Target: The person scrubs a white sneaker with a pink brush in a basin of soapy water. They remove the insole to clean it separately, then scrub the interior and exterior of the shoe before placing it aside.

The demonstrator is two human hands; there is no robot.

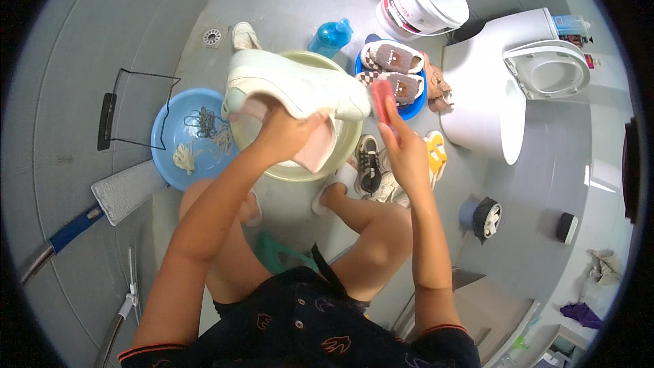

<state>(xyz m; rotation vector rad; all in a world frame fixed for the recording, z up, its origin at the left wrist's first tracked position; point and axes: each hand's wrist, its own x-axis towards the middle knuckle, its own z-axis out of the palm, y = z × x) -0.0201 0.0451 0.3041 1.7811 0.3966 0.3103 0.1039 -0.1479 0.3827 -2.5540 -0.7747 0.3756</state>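
Observation:
My left hand (283,135) grips a white sneaker (300,85) from inside, sole side turned outward, along with a pink cloth (319,150) that hangs below it. The sneaker is held over a pale green basin (344,153) on the floor. My right hand (402,146) holds a pink brush (381,99) just right of the sneaker's toe, close to it; contact is unclear.
A blue basin (167,133) with shoelaces sits at left, beside a mop head (126,191). Slippers (395,68) lie in a blue tub behind, with a blue bottle (330,37) and white bucket (426,0). A toilet (504,88) stands at right. Dark and yellow shoes (371,167) lie by my feet.

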